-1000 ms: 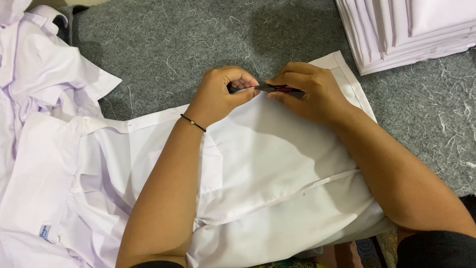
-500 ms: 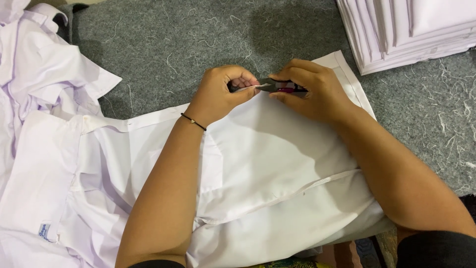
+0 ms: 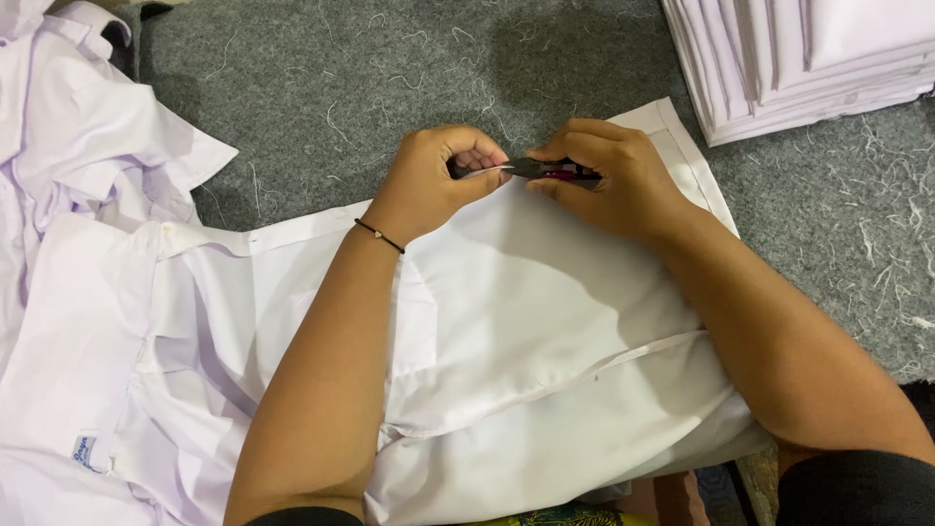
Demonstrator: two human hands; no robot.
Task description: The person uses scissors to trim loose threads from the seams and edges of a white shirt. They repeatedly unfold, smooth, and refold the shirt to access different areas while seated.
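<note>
We're pinching shirt [image 3: 545,321] hem edge w/ left hand [image 3: 433,185], fingers closed on fabric. Right hand [image 3: 618,180] gripping snips [image 3: 550,171], tip touching cloth right by left thumb. Vs half sec ago: hands barely shifting, snips staying on same hem spot. We're reading this as thread trim going on here, not moving along hem yet. Shirt lying flat on grey mat [image 3: 390,78]. Folded stack [image 3: 808,58] sitting far right; loose shirts [image 3: 78,146] piling left.

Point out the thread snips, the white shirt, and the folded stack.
thread snips [image 3: 557,172], head view, on the dark handle.
white shirt [image 3: 545,321], head view, on its flat panel.
folded stack [image 3: 808,58], head view, on its layered edge.
</note>
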